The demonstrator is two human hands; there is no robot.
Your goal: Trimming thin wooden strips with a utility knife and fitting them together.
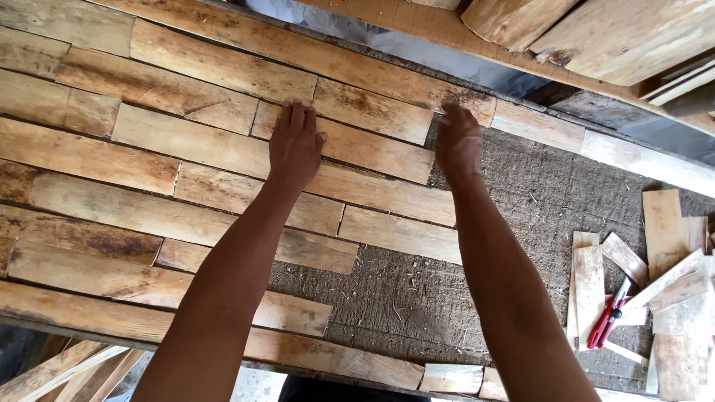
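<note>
From the head camera, looking down, the left hand (296, 145) lies flat, palm down, on a short wooden slat (350, 145) in one of the upper rows, fingers stretched forward and pressed close together with the thumb held a little out to the side. The right hand (458, 141) rests at the right-hand end of that same slat, where the laid wood stops, its fingers pointing away from the camera and held together; whether they grip the slat's end or only press on it cannot be told. The slat sits within a field of pale, stained wooden pieces (149, 186) laid in staggered rows, touching one another edge to edge. To the right of the rows lies a bare patch of rough brown fibrous mat (536, 201). Farther right, on the mat, a loose heap of offcuts (670, 298) lies with a red-handled cutter (607, 320) against it. A long pale batten (596, 145) runs along the far edge.
</note>
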